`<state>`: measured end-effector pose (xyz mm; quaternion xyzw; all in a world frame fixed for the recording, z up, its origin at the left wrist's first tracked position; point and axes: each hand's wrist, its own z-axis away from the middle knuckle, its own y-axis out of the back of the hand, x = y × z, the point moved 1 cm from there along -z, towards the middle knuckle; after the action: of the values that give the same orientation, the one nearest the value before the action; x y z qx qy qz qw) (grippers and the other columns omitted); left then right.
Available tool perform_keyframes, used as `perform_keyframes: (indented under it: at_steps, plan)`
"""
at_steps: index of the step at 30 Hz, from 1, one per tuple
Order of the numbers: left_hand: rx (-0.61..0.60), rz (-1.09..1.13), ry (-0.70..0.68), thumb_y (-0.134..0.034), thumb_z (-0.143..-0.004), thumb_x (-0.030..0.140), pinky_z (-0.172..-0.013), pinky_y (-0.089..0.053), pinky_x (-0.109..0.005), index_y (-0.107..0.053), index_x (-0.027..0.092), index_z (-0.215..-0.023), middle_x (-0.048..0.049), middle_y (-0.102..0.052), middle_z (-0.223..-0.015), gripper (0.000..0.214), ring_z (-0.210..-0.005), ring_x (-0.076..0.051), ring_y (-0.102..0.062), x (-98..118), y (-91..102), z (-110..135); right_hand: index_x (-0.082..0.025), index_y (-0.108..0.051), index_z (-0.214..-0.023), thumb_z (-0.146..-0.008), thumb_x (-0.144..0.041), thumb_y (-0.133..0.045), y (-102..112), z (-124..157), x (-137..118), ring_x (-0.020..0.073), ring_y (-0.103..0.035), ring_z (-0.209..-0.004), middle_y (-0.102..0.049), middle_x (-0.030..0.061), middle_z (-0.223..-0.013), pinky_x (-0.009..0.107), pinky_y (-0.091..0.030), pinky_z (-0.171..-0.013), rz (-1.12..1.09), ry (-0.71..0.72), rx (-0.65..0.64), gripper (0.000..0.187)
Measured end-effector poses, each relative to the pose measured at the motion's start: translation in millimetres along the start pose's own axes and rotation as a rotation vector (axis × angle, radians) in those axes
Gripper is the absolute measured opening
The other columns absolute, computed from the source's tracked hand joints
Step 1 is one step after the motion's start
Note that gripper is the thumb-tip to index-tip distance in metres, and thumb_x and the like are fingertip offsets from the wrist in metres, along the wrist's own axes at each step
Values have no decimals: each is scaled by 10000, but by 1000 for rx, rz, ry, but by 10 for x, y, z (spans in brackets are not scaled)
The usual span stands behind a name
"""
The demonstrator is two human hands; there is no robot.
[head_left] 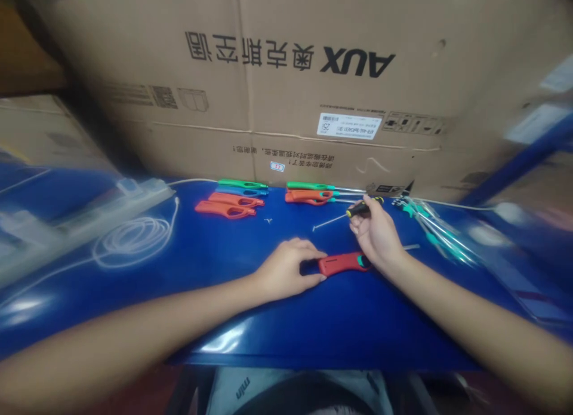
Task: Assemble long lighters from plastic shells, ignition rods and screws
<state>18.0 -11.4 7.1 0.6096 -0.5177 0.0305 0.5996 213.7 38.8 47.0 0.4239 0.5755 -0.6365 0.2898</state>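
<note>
A red long-nosed lighter [342, 264] lies on the blue table in front of me. My left hand [286, 270] pinches its butt end between thumb and fingers. The lighter's other end passes under my right wrist, and its metal tube shows beyond. My right hand [376, 230] is closed around a screwdriver [358, 209] with a black and yellow handle. Its thin shaft points left, above the lighter and apart from it. Behind my hands, assembled lighters with green and orange handles [308, 195] lie side by side, their metal tubes pointing right.
Loose green, blue and orange handle shells [228, 207] lie at the back left, with a small metal piece [268, 220] nearby. Several metal tubes with teal parts [441, 230] spread at the right. A power strip [111, 215] and coiled white cable [132, 240] are left. A large cardboard box [277, 92] stands behind.
</note>
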Motion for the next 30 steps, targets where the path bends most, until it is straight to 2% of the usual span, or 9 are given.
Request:
perform_keyframes:
  at_steps: [5,11,16,21,30]
  plan:
    - [24,16,41,-787,-768,297,-905,-491,-370,-752,217,-1134,-51,-732,-1068,376,-952,-230,-645,23,-55,-89,-176,-534,-694,-771,-297,-718,218,-4,-95,44,-401,-368,-592,-30,-575,163,-269,-300,-30,-45,72,233]
    - [145,223,87,-785,-771,356,-748,-493,-292,-751,174,-1090,-59,-723,-994,369,-767,-157,-586,24,-96,-269,-183,-519,-668,-822,-259,-616,261,11,-146,39,-342,-342,-592,-25,-574,167,-238,-293,-70,-94,54,197]
    - [132,362,185,-776,-793,412,-653,-438,-267,-751,196,-1096,-47,-720,-963,373,-710,-136,-565,-25,-66,-331,-183,-529,-670,-817,-253,-604,295,7,-187,31,-318,-343,-596,-27,-580,170,-226,-305,-75,-110,40,179]
    - [109,451,225,-782,-795,418,-698,-439,-280,-761,208,-1049,-49,-718,-951,330,-792,-160,-592,-107,-25,-322,-185,-534,-676,-851,-264,-558,337,-33,-126,33,-328,-340,-587,-29,-583,179,-212,-312,-78,-131,21,194]
    - [98,428,177,-793,-782,356,-672,-450,-273,-763,194,-1012,-52,-724,-964,283,-732,-137,-582,-39,-41,-288,-189,-528,-695,-819,-271,-597,358,-55,-17,38,-324,-341,-595,-26,-580,184,-212,-310,-35,-163,2,164]
